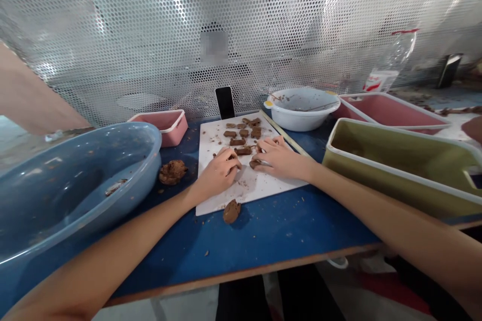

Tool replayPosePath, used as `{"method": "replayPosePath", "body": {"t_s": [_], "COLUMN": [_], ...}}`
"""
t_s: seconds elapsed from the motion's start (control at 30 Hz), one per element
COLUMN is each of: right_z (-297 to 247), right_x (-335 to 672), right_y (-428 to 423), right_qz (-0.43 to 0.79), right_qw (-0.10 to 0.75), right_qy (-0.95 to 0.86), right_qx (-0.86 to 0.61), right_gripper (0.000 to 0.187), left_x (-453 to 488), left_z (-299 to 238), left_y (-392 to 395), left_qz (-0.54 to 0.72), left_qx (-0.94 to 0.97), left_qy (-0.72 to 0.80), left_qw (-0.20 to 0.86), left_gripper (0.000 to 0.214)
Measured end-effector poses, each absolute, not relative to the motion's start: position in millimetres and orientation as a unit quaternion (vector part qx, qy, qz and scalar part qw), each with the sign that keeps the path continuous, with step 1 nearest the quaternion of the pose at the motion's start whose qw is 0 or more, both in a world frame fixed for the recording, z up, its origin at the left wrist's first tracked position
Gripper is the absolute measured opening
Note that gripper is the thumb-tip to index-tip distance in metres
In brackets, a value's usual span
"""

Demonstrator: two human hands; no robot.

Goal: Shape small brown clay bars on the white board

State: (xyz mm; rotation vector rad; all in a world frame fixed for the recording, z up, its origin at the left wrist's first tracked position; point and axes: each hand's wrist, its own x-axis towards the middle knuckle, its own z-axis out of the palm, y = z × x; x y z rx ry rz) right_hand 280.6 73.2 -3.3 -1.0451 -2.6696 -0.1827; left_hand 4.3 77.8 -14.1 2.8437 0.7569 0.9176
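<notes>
A white cutting board lies on the blue table, with several small brown dough pieces laid out at its far end. My left hand rests on the board with fingers curled over a brown piece. My right hand lies beside it, fingers bent and pressing on a brown piece. A brown lump sits at the board's near edge, and a bigger rough lump lies on the table left of the board.
A large blue basin stands at the left, a small pink tub behind it. A phone leans on the perforated metal screen. A white bowl, a pink tray and an olive tray stand at the right.
</notes>
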Motion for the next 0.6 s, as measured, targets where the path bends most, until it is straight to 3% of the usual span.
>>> {"method": "replayPosePath", "body": {"t_s": [0.23,0.6], "right_z": [-2,-4], "right_x": [293,286], "right_y": [76,77], "right_qz": [-0.072,-0.050], "right_qw": [0.146,0.146], "right_qy": [-0.911,-0.921], "right_qx": [-0.378,-0.359], "right_gripper": [0.049,0.034], "left_x": [3,4], "left_z": [-16,-15], "left_y": [79,78], "left_qz": [0.296,0.296], "left_qx": [0.922,0.922], "left_qy": [0.246,0.247], "left_qw": [0.029,0.024], "left_gripper": [0.028,0.027]}}
